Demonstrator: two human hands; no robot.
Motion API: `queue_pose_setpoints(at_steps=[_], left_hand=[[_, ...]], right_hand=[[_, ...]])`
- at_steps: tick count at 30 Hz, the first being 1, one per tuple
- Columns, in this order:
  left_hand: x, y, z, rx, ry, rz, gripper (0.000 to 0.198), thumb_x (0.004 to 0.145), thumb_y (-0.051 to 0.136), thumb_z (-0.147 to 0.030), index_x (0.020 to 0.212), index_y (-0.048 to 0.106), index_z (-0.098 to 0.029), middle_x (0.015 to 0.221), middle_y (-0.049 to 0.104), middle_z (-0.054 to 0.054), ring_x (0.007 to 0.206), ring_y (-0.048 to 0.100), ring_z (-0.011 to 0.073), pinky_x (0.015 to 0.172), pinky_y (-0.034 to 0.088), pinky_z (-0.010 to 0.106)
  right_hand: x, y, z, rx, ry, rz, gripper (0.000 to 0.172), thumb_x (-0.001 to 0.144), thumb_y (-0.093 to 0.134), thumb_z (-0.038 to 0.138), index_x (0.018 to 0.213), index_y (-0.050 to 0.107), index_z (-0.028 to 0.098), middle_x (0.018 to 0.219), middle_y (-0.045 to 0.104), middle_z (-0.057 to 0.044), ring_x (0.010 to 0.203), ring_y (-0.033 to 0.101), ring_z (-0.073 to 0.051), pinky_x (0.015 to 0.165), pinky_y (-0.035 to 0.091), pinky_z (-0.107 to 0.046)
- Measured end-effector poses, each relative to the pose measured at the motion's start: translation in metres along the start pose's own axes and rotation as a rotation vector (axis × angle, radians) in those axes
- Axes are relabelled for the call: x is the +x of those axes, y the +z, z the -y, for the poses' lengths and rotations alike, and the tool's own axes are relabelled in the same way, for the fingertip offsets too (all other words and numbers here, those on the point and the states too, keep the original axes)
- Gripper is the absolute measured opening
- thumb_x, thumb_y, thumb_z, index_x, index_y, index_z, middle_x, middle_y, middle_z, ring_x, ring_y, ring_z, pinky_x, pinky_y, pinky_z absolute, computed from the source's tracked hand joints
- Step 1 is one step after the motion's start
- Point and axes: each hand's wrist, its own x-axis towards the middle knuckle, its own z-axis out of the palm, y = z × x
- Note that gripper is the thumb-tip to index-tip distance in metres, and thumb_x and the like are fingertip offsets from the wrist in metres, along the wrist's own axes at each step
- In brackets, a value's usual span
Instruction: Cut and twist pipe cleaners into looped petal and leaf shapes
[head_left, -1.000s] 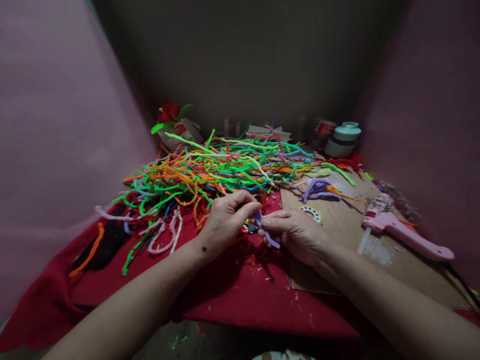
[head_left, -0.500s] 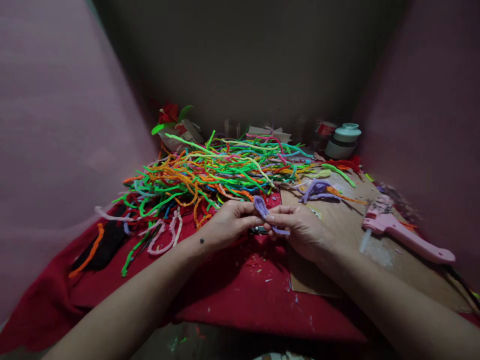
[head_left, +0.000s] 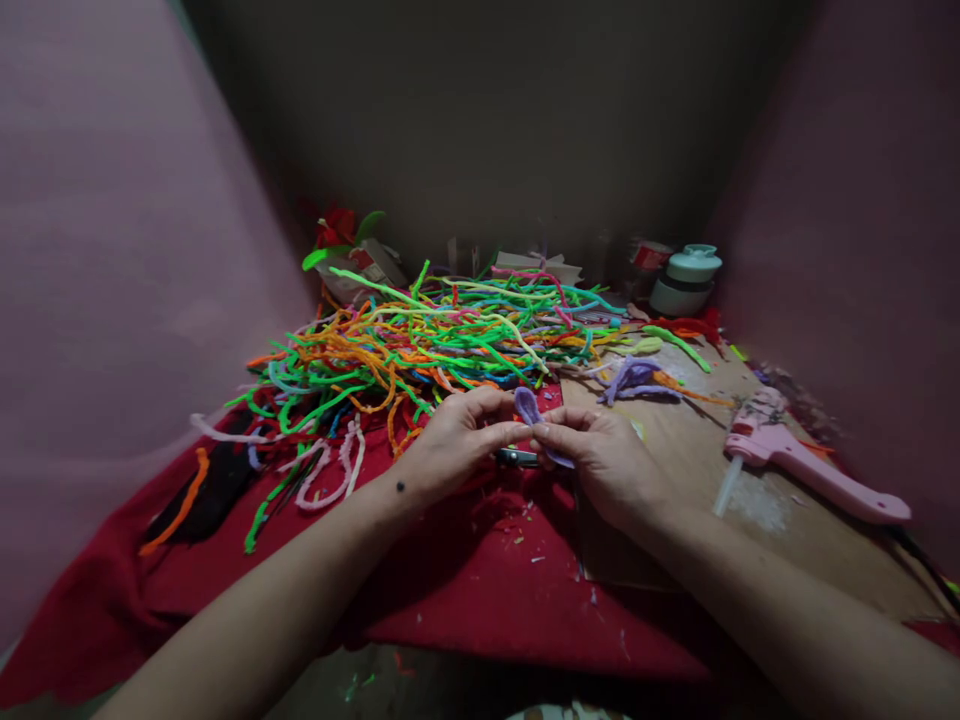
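Between my two hands, a purple pipe cleaner is bent into a narrow loop that stands up above the fingertips. My left hand pinches it from the left side. Thumb and fingers of my right hand grip its lower part, and a short purple end shows beneath them. Part of a metal tool lies just below the hands on the red cloth; its kind is mostly hidden. To the right, a purple looped piece with an orange stem rests on the cardboard.
A big heap of coloured pipe cleaners spreads across the back left. A pink glue gun lies on the cardboard at right. Behind it stands a pale green-lidded jar. Scraps dot the red cloth. Pinkish walls flank both sides.
The purple loop has shifted slightly right and looks rounder and more open. My left fingers have moved a little right, nearer my right fingertips. The things around stay put.
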Motion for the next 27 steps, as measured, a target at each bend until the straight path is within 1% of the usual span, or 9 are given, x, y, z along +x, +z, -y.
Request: queue_pose_setpoints(at_steps=[3,6,10,13,17,19,23,25,27], left_hand=[[0.0,0.003,-0.003,-0.212,-0.114,-0.024,0.013,0.068,0.064,-0.023,0.074,0.064,-0.012,0.069,0.06,0.0,0.065,0.054,0.0109,0.064,0.043,0.022],[-0.002,0.007,-0.004,-0.292,-0.178,-0.088,0.015,0.066,0.067,-0.024,0.073,0.062,-0.012,0.067,0.059,-0.001,0.06,0.053,0.0091,0.059,0.042,0.02],[-0.001,0.011,0.0,-0.342,-0.169,-0.104,0.014,0.068,0.066,-0.024,0.074,0.061,-0.012,0.067,0.059,-0.001,0.06,0.052,0.0087,0.058,0.042,0.02],[0.0,0.018,0.008,-0.387,-0.138,-0.145,0.013,0.069,0.066,-0.024,0.072,0.059,-0.013,0.065,0.056,-0.003,0.058,0.051,0.0075,0.058,0.041,0.02],[0.001,0.025,0.017,-0.433,-0.108,-0.192,0.013,0.069,0.066,-0.024,0.072,0.058,-0.014,0.063,0.053,-0.005,0.054,0.045,0.0051,0.054,0.038,0.017],[0.002,0.026,0.02,-0.467,-0.116,-0.182,0.014,0.069,0.065,-0.025,0.073,0.057,-0.014,0.063,0.052,-0.005,0.053,0.045,0.0052,0.053,0.038,0.018],[0.003,0.023,0.022,-0.494,-0.134,-0.152,0.017,0.07,0.065,-0.027,0.075,0.057,-0.014,0.061,0.05,-0.004,0.05,0.042,0.005,0.052,0.037,0.019],[0.004,0.021,0.021,-0.497,-0.134,-0.146,0.017,0.07,0.065,-0.028,0.075,0.057,-0.014,0.061,0.051,-0.003,0.05,0.043,0.0052,0.052,0.037,0.019],[0.004,0.02,0.021,-0.501,-0.142,-0.137,0.018,0.071,0.065,-0.029,0.076,0.056,-0.014,0.062,0.054,-0.002,0.052,0.047,0.0064,0.052,0.038,0.02]], right_hand=[[-0.001,-0.001,-0.002,-0.109,-0.02,0.016,0.016,0.064,0.069,0.028,0.06,0.063,0.014,0.055,0.057,0.0,0.048,0.045,-0.008,0.047,0.031,-0.022],[-0.002,-0.002,-0.003,-0.19,-0.036,0.01,0.017,0.067,0.066,0.03,0.061,0.063,0.014,0.053,0.054,0.001,0.047,0.042,-0.008,0.046,0.029,-0.023],[-0.003,-0.001,-0.001,-0.31,-0.068,0.001,0.023,0.071,0.06,0.035,0.061,0.063,0.015,0.052,0.054,0.0,0.046,0.043,-0.01,0.046,0.03,-0.024],[-0.006,0.001,0.002,-0.38,-0.094,-0.017,0.024,0.073,0.057,0.033,0.059,0.062,0.014,0.05,0.053,0.0,0.046,0.042,-0.01,0.045,0.03,-0.024],[-0.007,0.001,0.004,-0.423,-0.125,-0.031,0.025,0.074,0.055,0.03,0.055,0.061,0.015,0.047,0.05,0.002,0.045,0.039,-0.009,0.044,0.028,-0.023],[-0.006,0.0,0.002,-0.359,-0.122,-0.008,0.024,0.073,0.056,0.029,0.055,0.061,0.015,0.048,0.05,0.002,0.045,0.04,-0.009,0.045,0.029,-0.023],[0.001,-0.004,-0.004,-0.065,-0.045,0.072,0.02,0.07,0.061,0.027,0.056,0.062,0.014,0.053,0.056,0.0,0.049,0.046,-0.009,0.05,0.035,-0.023],[0.004,-0.006,-0.006,0.063,0.026,0.088,0.015,0.066,0.066,0.028,0.062,0.064,0.013,0.057,0.06,-0.001,0.051,0.05,-0.01,0.051,0.037,-0.023],[0.005,-0.007,-0.007,0.142,0.084,0.089,0.016,0.063,0.071,0.027,0.069,0.064,0.013,0.062,0.064,-0.003,0.053,0.054,-0.011,0.052,0.04,-0.023]])
